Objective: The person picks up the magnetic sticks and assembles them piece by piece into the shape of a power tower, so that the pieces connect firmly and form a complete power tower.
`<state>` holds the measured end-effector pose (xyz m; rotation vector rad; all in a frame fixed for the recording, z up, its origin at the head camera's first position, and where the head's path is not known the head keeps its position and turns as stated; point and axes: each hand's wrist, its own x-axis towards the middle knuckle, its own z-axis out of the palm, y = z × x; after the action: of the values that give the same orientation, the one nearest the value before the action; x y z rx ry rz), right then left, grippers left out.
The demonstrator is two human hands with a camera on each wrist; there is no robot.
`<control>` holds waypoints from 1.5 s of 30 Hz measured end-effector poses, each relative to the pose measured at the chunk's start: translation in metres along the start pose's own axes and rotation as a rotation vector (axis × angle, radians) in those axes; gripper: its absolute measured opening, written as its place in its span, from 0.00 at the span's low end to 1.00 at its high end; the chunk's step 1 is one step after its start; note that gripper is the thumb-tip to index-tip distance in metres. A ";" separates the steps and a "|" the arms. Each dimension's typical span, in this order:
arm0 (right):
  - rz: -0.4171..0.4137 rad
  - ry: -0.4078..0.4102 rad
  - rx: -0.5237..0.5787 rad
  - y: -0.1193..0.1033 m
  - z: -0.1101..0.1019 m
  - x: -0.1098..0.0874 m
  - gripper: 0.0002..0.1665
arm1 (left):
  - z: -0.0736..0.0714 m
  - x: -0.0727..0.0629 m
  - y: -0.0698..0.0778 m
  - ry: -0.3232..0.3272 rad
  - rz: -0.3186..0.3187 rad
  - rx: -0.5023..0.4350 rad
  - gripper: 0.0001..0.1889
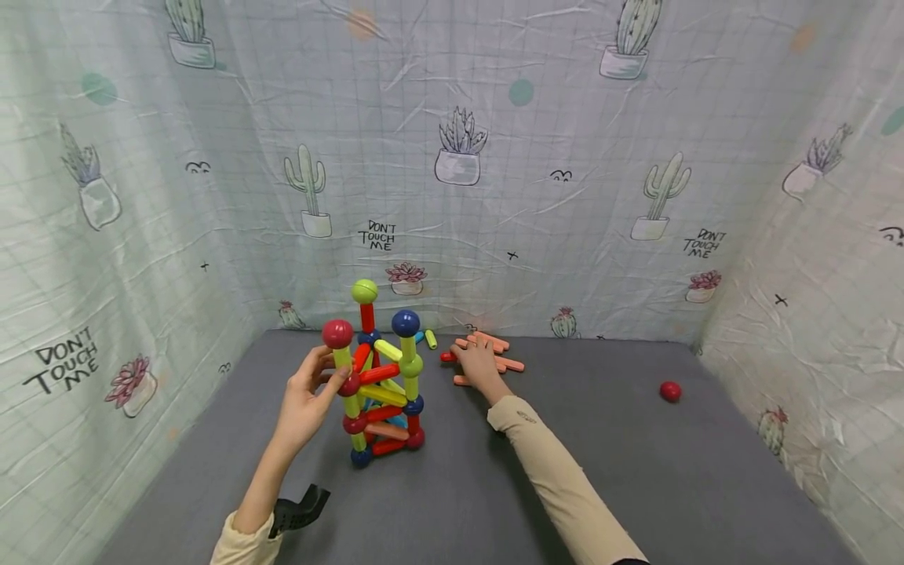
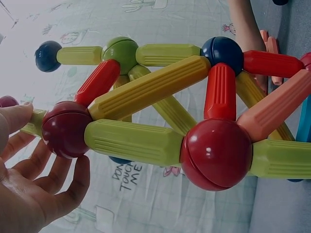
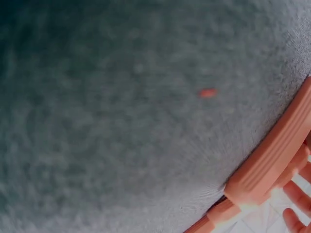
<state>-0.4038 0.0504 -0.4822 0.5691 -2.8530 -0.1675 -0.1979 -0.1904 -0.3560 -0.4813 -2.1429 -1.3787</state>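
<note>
A tower of magnetic rods and balls point(image 1: 381, 396) stands left of the middle of the table. At its near left upright, my left hand point(image 1: 304, 400) pinches a yellow-green rod point(image 2: 33, 124) between thumb and fingers, just under the top red ball point(image 1: 337, 333). My right hand point(image 1: 478, 365) is over a pile of orange rods point(image 1: 512, 365) behind the tower. A red rod point(image 1: 448, 357) lies at its fingertips; whether they grip it is hidden. In the right wrist view, only a few fingers point(image 3: 296, 196) show, beside a large orange rod point(image 3: 272, 150).
A loose red ball point(image 1: 670, 391) lies far to the right on the grey table point(image 1: 593, 439). Behind the tower are a small yellow-green rod point(image 1: 431, 339) and a blue piece point(image 1: 420, 337). A black strap point(image 1: 300, 510) hangs at my left wrist. Printed cloth point(image 1: 551, 220) surrounds the table.
</note>
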 end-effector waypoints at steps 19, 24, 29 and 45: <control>-0.035 0.490 0.396 0.011 -0.051 -0.008 0.11 | 0.001 0.001 -0.019 0.002 0.018 -0.009 0.15; -0.173 0.635 0.644 0.010 -0.120 -0.028 0.15 | 0.002 0.005 -0.027 0.049 0.055 -0.044 0.25; -0.374 0.727 0.708 -0.004 -0.190 -0.058 0.14 | 0.002 0.015 -0.002 0.115 0.101 -0.073 0.31; -0.641 0.732 0.422 -0.069 -0.225 -0.068 0.15 | 0.006 0.028 0.002 0.155 0.255 0.015 0.20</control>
<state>-0.2626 -0.0010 -0.2891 1.2952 -1.9190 0.4582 -0.2201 -0.1842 -0.3391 -0.5978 -1.8933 -1.2156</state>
